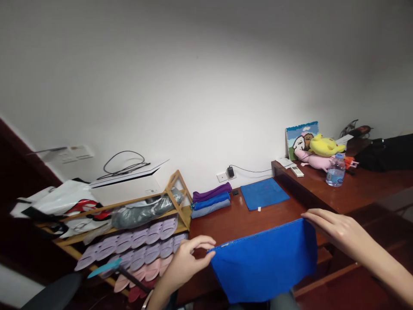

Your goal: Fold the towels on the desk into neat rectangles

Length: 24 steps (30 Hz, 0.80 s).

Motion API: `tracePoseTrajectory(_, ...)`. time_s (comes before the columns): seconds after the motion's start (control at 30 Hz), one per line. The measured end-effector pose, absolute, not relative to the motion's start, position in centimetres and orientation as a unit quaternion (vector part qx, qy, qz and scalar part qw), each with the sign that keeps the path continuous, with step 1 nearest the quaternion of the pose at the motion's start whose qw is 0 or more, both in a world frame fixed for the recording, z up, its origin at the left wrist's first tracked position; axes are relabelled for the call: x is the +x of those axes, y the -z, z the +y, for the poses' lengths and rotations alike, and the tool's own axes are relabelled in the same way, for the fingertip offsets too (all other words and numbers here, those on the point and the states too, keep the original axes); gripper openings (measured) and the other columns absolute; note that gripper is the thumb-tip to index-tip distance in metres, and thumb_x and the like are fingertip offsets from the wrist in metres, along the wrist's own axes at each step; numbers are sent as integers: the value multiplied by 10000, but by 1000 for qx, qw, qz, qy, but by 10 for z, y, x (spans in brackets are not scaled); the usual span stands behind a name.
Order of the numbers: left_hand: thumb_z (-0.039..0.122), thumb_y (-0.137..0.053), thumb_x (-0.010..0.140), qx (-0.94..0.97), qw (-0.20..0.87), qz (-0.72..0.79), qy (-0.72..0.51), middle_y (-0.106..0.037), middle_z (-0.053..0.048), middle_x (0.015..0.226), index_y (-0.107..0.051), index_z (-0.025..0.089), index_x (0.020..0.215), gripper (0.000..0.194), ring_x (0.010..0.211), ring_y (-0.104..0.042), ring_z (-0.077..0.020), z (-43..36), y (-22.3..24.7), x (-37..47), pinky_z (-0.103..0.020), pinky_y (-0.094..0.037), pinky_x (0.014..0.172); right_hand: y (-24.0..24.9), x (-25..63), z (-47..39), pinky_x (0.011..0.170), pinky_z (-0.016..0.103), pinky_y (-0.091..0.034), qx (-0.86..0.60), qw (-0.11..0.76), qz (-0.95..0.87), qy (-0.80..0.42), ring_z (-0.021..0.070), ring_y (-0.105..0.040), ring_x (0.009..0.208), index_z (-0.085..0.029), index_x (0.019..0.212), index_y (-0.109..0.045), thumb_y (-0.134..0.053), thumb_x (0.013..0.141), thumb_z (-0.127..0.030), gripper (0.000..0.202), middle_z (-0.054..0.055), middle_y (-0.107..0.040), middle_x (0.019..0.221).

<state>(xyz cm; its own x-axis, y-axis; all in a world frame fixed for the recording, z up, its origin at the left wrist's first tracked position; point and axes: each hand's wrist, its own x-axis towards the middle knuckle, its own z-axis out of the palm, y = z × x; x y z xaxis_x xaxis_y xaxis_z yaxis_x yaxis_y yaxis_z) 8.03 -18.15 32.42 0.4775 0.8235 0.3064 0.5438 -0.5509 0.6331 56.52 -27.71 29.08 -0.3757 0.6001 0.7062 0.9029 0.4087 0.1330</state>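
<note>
A bright blue cloth hangs between my two hands, its top edge stretched taut and its lower part draping down. My left hand pinches the cloth's upper left corner between thumb and fingers. At the upper right corner, my right hand grips the edge with its fingers pressed together. Beyond the cloth, a flat blue cloth with a small white tag lies on the brown desk. To its left, folded cloths in purple, blue and grey-blue sit side by side.
A wooden shoe rack with several lilac and pink clogs stands at the left, a white box on top. On the raised desktop at right are a water bottle, a remote and plush toys. A charger is plugged into the wall.
</note>
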Motion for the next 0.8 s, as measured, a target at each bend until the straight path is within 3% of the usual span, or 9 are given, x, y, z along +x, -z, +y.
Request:
tracePoseTrajectory(0.17, 320, -722, 830, 831, 307, 401, -234, -814, -18, 940, -760, 235, 932, 138, 830, -756, -175, -137, -315, 115, -256, -602, 768, -273, 599, -253, 832, 252, -620, -533, 294, -780, 146, 190, -760, 1030, -324, 1347, -656, -422, 1061, -268, 374, 41, -744, 1268)
tracePoseTrajectory(0.27, 379, -739, 826, 819, 374, 376, -220, -796, -25, 849, -729, 204, 897, 188, 779, -744, -183, -72, -300, 149, -277, -598, 714, -258, 620, -196, 783, 276, -621, -565, 299, -768, 46, 203, -762, 955, -331, 1207, -714, -438, 1071, -384, 313, 33, -761, 1191)
tracePoseTrajectory(0.37, 439, -761, 813, 819, 385, 356, -232, -796, -45, 855, -721, 185, 911, 275, 806, -749, -203, 10, -290, 187, -314, -603, 738, -251, 643, -113, 838, 332, -611, -567, 311, -763, 2, 228, -750, 953, -279, 1133, -729, -421, 1073, -431, 348, 65, -771, 1124)
tracePoseTrajectory(0.57, 412, -700, 862, 834, 248, 349, -348, -787, -59, 811, -736, 150, 923, 272, 768, -739, -194, 141, -294, 243, -299, -594, 713, -268, 670, 40, 944, 384, -555, -588, 364, -720, 61, 246, -712, 1009, -208, 1086, -722, -457, 1035, -321, 293, 100, -769, 1081)
tracePoseTrajectory(0.7, 302, -641, 888, 814, 187, 373, -405, -802, -56, 967, -739, 187, 1010, 195, 908, -745, -217, 175, -280, 256, -345, -585, 858, -271, 673, 86, 983, 398, -529, -590, 412, -688, 98, 250, -686, 1051, -206, 1110, -704, -455, 1024, -294, 278, 104, -746, 1112)
tracePoseTrajectory(0.8, 242, -585, 926, 821, 90, 385, -412, -795, -59, 1065, -732, 209, 1065, 206, 999, -731, -231, 181, -243, 261, -375, -555, 949, -244, 675, 98, 983, 399, -531, -590, 423, -680, 106, 247, -677, 1047, -200, 1132, -690, -450, 1012, -275, 279, 113, -731, 1129)
